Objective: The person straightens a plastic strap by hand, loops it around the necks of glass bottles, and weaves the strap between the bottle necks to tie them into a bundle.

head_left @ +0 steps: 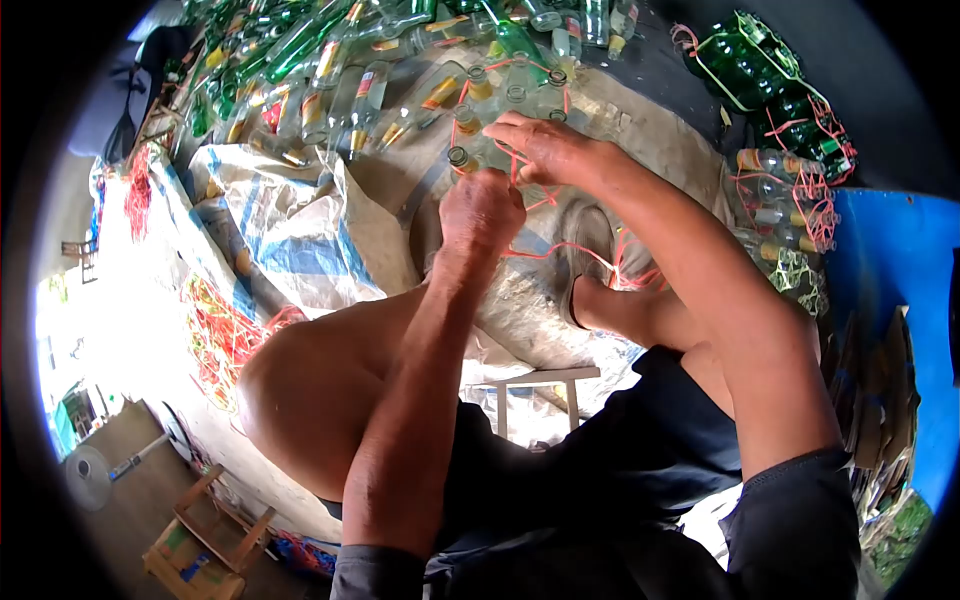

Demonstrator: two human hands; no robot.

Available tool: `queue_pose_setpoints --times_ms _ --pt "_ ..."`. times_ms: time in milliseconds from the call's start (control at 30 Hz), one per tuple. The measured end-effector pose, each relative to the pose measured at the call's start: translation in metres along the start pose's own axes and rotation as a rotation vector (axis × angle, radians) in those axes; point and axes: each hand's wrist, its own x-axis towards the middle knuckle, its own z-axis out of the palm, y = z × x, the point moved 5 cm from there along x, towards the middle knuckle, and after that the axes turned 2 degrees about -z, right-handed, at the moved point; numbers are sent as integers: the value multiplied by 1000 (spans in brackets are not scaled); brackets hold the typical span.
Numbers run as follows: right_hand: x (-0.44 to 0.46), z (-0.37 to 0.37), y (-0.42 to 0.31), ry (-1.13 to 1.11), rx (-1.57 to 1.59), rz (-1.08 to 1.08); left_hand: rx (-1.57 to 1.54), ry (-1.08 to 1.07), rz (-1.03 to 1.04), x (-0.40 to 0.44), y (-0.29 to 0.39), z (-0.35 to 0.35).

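Several clear glass bottles [479, 86] stand upright in a tight cluster, mouths toward me, with red plastic string [567, 98] looped round them. My left hand [482, 212] is closed in a fist at the near side of the cluster, beside a bottle mouth [459, 157], gripping the string. Just right of it, over the cluster's near edge, my right hand [545, 150] has its index finger stretched left. Its other fingers are bent at the string, their grip partly hidden. A loose length of string [560, 247] trails below toward my foot.
Loose green and clear bottles [300, 50] are piled at the back left. Tied bundles of green bottles [745, 65] and clear bottles [785, 190] lie at the right. White sacking [280, 215], tangled string [215, 325] and a wooden stool [540, 378] are near my legs.
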Motion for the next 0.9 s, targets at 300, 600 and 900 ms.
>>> queue_pose_setpoints --times_ms 300,600,900 --pt "3 12 13 77 41 -23 116 -133 115 41 -1 -19" --pt "3 9 14 61 29 5 -40 -249 -24 61 -28 -17" --pt "3 9 10 24 37 43 -172 24 -111 36 -50 7"
